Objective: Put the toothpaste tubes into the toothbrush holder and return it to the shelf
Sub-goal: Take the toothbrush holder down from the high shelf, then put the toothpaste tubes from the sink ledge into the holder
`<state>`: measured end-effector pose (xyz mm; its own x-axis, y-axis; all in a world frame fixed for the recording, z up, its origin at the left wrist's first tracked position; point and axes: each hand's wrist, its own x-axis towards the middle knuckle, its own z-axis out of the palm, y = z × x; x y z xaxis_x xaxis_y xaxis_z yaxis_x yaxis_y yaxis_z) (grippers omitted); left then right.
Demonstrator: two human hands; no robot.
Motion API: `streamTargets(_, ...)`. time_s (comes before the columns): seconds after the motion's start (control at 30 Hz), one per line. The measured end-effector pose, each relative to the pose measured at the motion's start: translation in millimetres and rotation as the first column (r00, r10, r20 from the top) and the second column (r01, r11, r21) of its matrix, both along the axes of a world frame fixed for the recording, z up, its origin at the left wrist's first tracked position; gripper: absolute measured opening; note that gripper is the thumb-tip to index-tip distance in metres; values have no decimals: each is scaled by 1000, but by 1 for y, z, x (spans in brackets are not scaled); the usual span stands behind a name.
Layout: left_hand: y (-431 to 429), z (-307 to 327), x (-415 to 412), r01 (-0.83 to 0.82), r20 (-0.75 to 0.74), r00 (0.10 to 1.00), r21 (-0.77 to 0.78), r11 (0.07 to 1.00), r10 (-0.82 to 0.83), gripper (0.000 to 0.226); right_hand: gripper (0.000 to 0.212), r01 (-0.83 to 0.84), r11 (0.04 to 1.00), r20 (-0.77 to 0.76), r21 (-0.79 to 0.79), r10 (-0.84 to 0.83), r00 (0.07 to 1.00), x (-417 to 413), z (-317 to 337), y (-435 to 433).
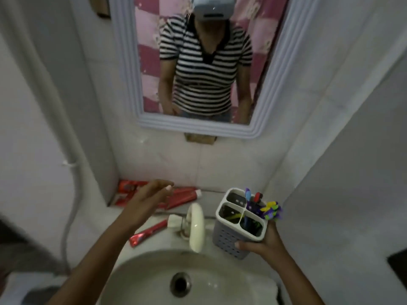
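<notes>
A framed mirror (193,62) hangs on the tiled wall above a white washbasin (198,278), whose drain sits near the bottom of the view. A cream tap (196,227) stands at the basin's back rim. Behind it a narrow ledge (220,191) runs along the wall.

The right hand (262,245) has its grip clamped on the lower part of the toothbrush holder (239,223), a grey perforated caddy with a white four-compartment top. It is held off the basin rim, just right of the tap, tilted so its openings face up and toward the person, probably to make them easy to feed. Toothbrushes (267,209) stick out of the far-right compartment; the two left compartments look free of tall items, though something thin lies in the near one.

The left hand (147,199) hovers over the ledge with fingers spread apart, holding nothing, apparently reaching for the tubes. A large red toothpaste tube (182,198) lies flat on the ledge, long axis along the wall, white cap pointing right toward the holder. More red packaging (126,187) lies at the ledge's left end, partly hidden by the hand; how many tubes are there I cannot tell. A smaller red toothpaste tube (149,233) lies on the basin rim, axis diagonal, cap end up-right against the tap base, crimped end down-left.

No tube is in the holder yet.
</notes>
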<state>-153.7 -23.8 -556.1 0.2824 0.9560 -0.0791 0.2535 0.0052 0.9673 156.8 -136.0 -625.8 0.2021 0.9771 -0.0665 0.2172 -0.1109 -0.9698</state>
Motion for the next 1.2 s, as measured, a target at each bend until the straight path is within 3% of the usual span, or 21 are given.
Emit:
streamTargets(0.17, -1, -71, -22, -105, -196, 976, -47, 993, 94, 12, 108, -31, 987, 35, -156, 37, 999, 2, -56, 11)
streamTargets(0.37, 31, -101, 6, 21, -510, 858, 152, 988, 60, 21, 81, -126, 963, 121, -240, 159, 980, 9, -69, 19)
streamTargets(0.47, 64, -102, 37, 135, -680, 729, 250, 959, 74, 23, 60, -222, 933, 139, -282, 268, 953, 17, -74, 28)
streamTargets(0.53, 87, -102, 59, 251, -794, 607, 230, 940, 32, 32, 64, -226, 935, 99, -274, 261, 960, 24, -82, 29)
streamTargets(0.67, 123, -118, 78, 470, -983, 180, 64, 881, -25, 53, 73, -184, 954, 153, -235, 224, 962, 26, -94, 27)
streamTargets(0.77, 134, -130, 81, 538, -996, 78, 5, 843, -44, 61, 75, -213, 961, 183, -174, 244, 952, 25, -90, 29)
streamTargets(0.83, 136, -130, 85, 579, -998, 58, 6, 815, -34, 62, 85, -243, 960, 199, -137, 267, 943, 24, -90, 31)
streamTargets(0.93, 133, -119, 87, 592, -990, 116, 8, 806, -75, 62, 86, -254, 960, 181, -116, 272, 945, 21, -86, 32)
streamTargets(1.1, 127, -65, 79, 518, -927, 368, 139, 844, -73, 44, 83, -269, 957, 160, -111, 284, 945, 21, -81, 31)
streamTargets(1.2, 121, -8, 80, 530, -894, 447, 241, 813, -26, 50, 70, -264, 957, 139, -118, 280, 950, 19, -80, 30)
